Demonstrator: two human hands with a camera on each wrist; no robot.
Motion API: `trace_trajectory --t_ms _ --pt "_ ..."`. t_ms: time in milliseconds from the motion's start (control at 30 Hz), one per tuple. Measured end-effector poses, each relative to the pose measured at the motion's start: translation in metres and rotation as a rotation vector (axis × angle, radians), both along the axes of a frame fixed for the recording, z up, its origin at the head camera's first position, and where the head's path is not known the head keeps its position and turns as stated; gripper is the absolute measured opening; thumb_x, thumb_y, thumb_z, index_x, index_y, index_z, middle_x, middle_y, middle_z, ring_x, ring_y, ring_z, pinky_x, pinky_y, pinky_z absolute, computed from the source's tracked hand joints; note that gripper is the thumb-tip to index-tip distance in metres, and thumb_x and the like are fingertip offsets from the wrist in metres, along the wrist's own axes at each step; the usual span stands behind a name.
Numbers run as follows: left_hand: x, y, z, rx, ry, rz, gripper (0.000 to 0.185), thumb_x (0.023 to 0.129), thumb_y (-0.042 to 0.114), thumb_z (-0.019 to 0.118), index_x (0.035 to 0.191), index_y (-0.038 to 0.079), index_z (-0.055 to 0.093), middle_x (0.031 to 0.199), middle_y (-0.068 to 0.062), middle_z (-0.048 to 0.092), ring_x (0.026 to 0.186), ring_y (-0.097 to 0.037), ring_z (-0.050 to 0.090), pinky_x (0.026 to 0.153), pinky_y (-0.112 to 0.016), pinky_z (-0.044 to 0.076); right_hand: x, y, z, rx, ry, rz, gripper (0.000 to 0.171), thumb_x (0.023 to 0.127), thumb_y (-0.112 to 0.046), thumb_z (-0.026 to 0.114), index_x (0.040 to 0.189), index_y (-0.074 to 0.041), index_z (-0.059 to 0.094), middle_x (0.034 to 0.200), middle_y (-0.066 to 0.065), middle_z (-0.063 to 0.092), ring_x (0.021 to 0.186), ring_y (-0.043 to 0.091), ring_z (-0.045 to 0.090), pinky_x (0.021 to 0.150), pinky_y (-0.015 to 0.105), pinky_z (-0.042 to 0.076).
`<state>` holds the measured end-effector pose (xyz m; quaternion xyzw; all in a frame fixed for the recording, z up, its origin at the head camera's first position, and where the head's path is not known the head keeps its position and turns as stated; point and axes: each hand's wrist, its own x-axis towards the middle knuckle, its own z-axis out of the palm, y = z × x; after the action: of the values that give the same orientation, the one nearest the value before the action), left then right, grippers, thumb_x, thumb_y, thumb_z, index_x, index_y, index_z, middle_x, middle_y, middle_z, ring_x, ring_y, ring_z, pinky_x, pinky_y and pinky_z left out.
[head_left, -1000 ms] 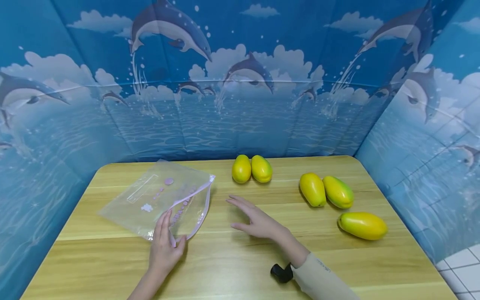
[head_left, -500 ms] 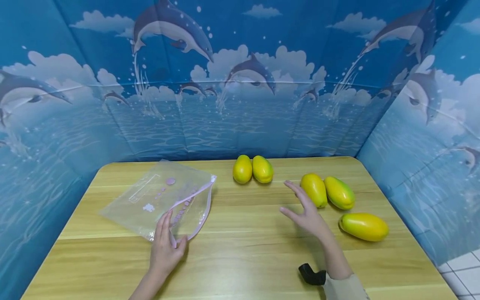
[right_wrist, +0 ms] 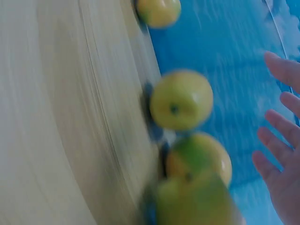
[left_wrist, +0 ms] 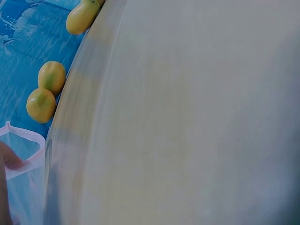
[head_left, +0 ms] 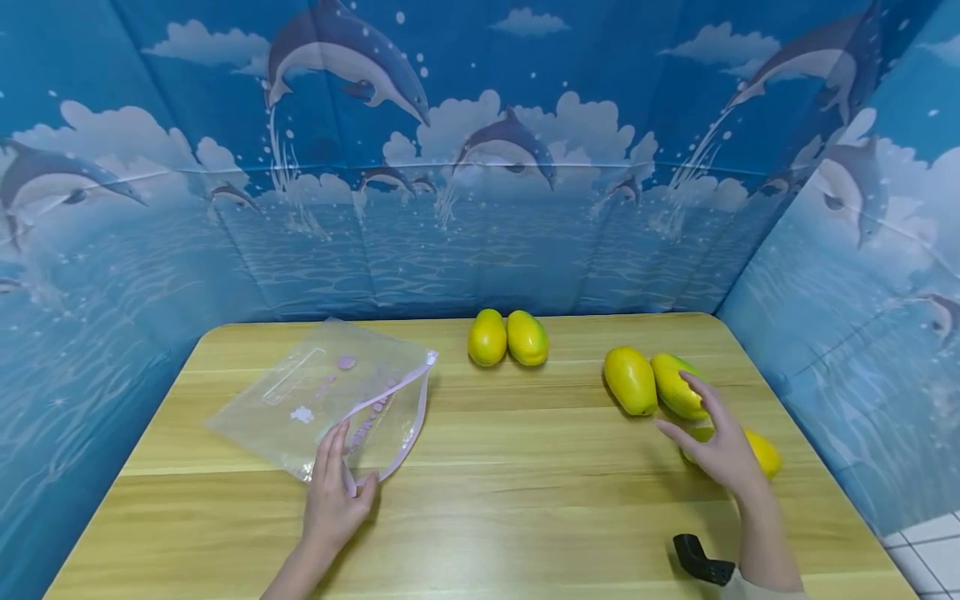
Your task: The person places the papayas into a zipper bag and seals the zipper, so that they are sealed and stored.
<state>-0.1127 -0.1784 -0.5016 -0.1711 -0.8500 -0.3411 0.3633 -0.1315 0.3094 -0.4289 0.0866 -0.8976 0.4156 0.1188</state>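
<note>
- The left hand [head_left: 332, 500] lies low on the light wooden bench [head_left: 510, 500], forearm coming in from the near edge, fingers straight and pointing away, thumb out to the side.
- Its fingers and thumb pinch the lilac-trimmed mouth of the one clear plastic zip bag [head_left: 322, 400], which lies flat on the left half of the bench with its mouth gaping toward the middle.
- The right hand [head_left: 720, 446] reaches forward on the right side, fingers spread and relaxed, gripping nothing.
- It hovers over the nearest yellow-green papaya-shaped fruit [head_left: 763, 452], partly covering it; whether it touches, I cannot tell.
- Five such fruits in all: that one, a pair [head_left: 656, 383] just beyond the right fingertips, and a second pair [head_left: 507, 337] side by side at the far middle edge.
</note>
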Motion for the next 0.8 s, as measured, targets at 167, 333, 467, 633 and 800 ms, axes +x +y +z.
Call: trace_trajectory --t_ms 167,333,467,633,800 --pt "-0.002 -0.003 -0.001 0.006 -0.041 -0.009 0.089 0.055 -0.002 0.072 0.134 -0.009 0.034 0.127 -0.025 0.041 0.106 -0.035 0.044 0.105 -0.01 0.021 0.007 0.025 -0.003 0.042 0.056 -0.048 0.074 0.08 -0.006 0.067 0.143 -0.011 0.028 0.145 0.012 0.028 0.132 0.013 0.022 0.105 0.018 0.017" --pt "-0.003 -0.005 -0.003 0.003 -0.049 -0.011 0.088 0.056 0.0 0.072 0.134 -0.01 0.033 0.127 -0.026 0.041 0.107 -0.035 0.044 0.106 -0.011 0.021 0.014 0.048 -0.008 0.015 0.039 -0.08 0.072 0.081 -0.004 0.065 0.144 -0.011 0.028 0.143 -0.015 0.025 0.131 0.002 0.017 0.11 0.045 0.012" --pt "-0.004 -0.005 -0.002 0.003 -0.016 -0.018 0.09 0.052 -0.004 0.074 0.133 -0.01 0.034 0.127 -0.024 0.042 0.102 -0.034 0.046 0.105 -0.01 0.022 0.02 0.063 -0.009 0.011 -0.006 -0.077 0.072 0.084 -0.006 0.062 0.145 -0.016 0.026 0.142 -0.021 0.023 0.128 -0.007 0.014 0.111 0.049 0.009" --pt "-0.005 -0.005 -0.001 0.001 0.02 -0.024 0.094 0.047 -0.006 0.077 0.132 -0.01 0.036 0.126 -0.023 0.043 0.101 -0.033 0.047 0.105 -0.01 0.023 0.028 0.077 -0.011 0.023 -0.115 -0.097 0.072 0.087 -0.014 0.06 0.146 -0.023 0.021 0.144 -0.023 0.015 0.137 0.009 0.006 0.112 0.047 0.003" --pt "-0.006 -0.006 -0.001 0.0 0.008 -0.02 0.093 0.048 -0.006 0.076 0.132 -0.01 0.035 0.126 -0.024 0.043 0.105 -0.034 0.046 0.106 -0.012 0.023 0.032 0.086 -0.013 -0.012 -0.282 -0.125 0.074 0.089 -0.024 0.058 0.147 -0.031 0.012 0.153 0.005 -0.002 0.133 0.046 0.001 0.102 0.067 0.006"
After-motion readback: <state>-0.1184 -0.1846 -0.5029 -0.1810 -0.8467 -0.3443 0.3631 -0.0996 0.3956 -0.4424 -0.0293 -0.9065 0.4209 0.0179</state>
